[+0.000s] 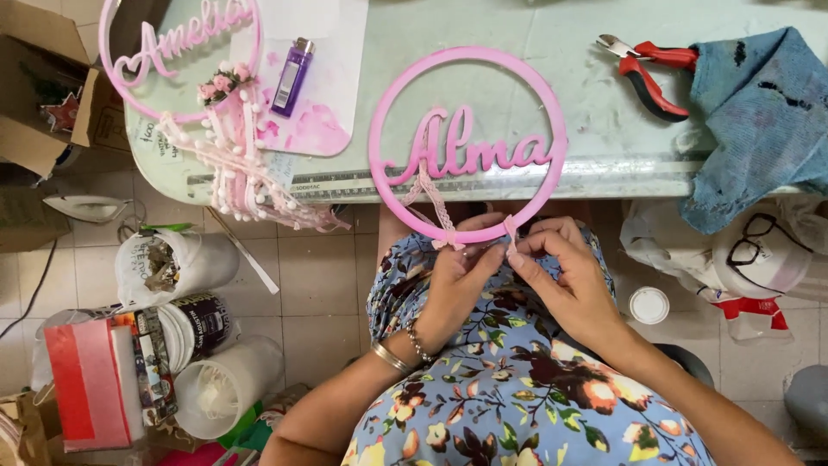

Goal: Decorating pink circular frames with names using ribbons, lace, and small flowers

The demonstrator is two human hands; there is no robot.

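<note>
Scuffed pale worktable over tiled floor — both hands' fingers pinched on pink hoop ribbon.

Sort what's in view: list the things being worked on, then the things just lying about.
In hand:
- left hand
- right hand
- pink plastic hoop with a cursive word
- pink lace ribbon strip

Lying about:
- purple lighter
- red-handled pliers
- blue cloth
- second pink hoop with pom-pom trim
- black-framed glasses
</note>
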